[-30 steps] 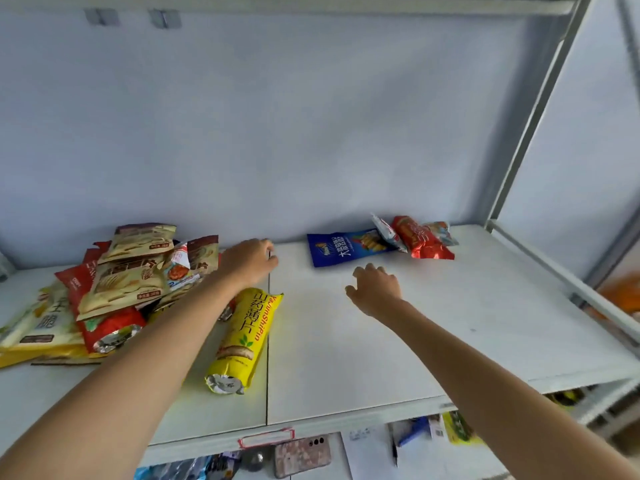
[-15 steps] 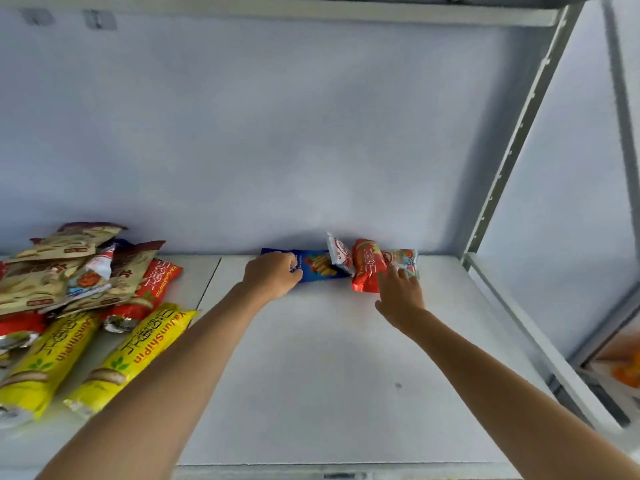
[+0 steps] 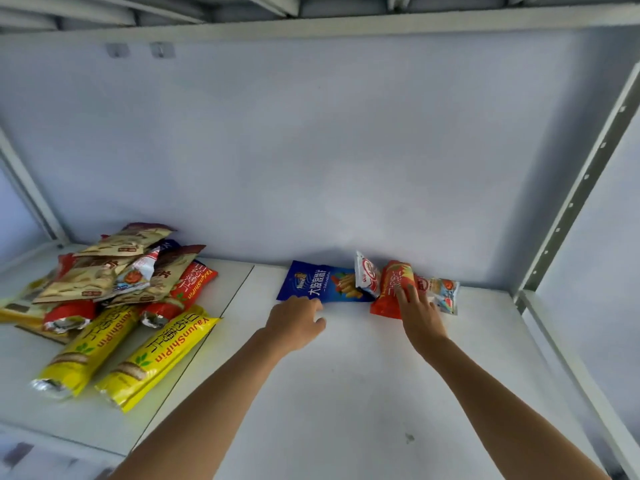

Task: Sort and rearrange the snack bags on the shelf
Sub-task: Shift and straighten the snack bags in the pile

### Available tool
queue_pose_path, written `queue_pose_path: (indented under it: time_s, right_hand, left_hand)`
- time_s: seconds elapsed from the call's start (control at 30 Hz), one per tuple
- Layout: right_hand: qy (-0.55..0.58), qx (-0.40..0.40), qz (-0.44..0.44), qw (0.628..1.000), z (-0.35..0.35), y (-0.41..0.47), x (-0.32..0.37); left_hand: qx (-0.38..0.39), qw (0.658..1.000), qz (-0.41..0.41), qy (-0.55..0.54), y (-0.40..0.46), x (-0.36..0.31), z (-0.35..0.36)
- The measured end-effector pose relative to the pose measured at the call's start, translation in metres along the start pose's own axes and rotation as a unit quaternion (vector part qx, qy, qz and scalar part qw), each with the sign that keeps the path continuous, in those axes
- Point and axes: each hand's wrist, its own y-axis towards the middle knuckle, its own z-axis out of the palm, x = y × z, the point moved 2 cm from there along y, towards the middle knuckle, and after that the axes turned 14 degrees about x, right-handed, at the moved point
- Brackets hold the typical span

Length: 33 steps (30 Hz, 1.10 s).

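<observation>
A blue snack bag (image 3: 322,280) lies flat against the back wall of the white shelf (image 3: 346,393). Just right of it stand a small white bag (image 3: 367,273), a red bag (image 3: 389,292) and a small colourful bag (image 3: 446,292), bunched together. My left hand (image 3: 298,320) sits at the blue bag's near left corner, its curled fingertips touching the edge; whether it grips is unclear. My right hand (image 3: 420,313) rests with spread fingers on top of the red bag. At the left a pile of tan and red bags (image 3: 114,271) lies beside two long yellow bags (image 3: 162,355).
The grey back wall stands close behind the bags. A perforated metal upright (image 3: 581,181) and a side rail (image 3: 571,368) bound the shelf on the right. Another shelf board runs overhead. A seam (image 3: 221,313) splits the shelf surface between the pile and the blue bag.
Both hands have travelled from the shelf's middle to the bags at the back. My left hand now sits at the blue bag's near edge, and my right fingers lie on the red bag.
</observation>
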Motion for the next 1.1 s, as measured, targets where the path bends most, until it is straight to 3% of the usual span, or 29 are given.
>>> queue_pose_path:
  time_s: [0.2, 0.4, 0.53, 0.6, 0.67, 0.77, 0.9, 1.0, 1.1]
  right_hand:
    - [0.238, -0.114, 0.033, 0.964, -0.049, -0.007, -0.007]
    - [0.426, -0.135, 0.012, 0.895, -0.112, -0.026, -0.015]
    - [0.579, -0.117, -0.058, 0.805, -0.15, -0.042, -0.01]
    - [0.634, -0.098, -0.087, 0.762, -0.162, -0.05, -0.002]
    - [0.654, -0.081, -0.109, 0.744, -0.172, -0.056, 0.007]
    - [0.66, -0.083, -0.112, 0.738, -0.179, -0.06, 0.02]
    - [0.639, -0.163, -0.05, 0.75, -0.175, -0.057, 0.031]
    - [0.575, -0.23, 0.009, 0.785, -0.154, -0.066, 0.045]
    - [0.488, -0.167, -0.019, 0.856, -0.122, -0.077, 0.078]
  left_hand:
    - [-0.002, 0.999, -0.019, -0.042, 0.0, 0.01, -0.016]
    - [-0.013, 0.982, 0.031, -0.184, 0.005, -0.006, -0.047]
    - [-0.029, 0.925, 0.093, -0.366, 0.007, -0.026, -0.062]
    - [0.007, 0.886, 0.129, -0.445, 0.006, -0.036, -0.066]
    - [0.051, 0.849, 0.165, -0.5, 0.005, -0.043, -0.072]
    - [0.091, 0.822, 0.206, -0.523, 0.001, -0.045, -0.082]
    - [0.053, 0.846, 0.173, -0.502, -0.001, -0.04, -0.09]
    - [-0.009, 0.84, 0.125, -0.528, 0.001, -0.035, -0.094]
    - [-0.063, 0.848, 0.077, -0.521, 0.01, -0.034, -0.098]
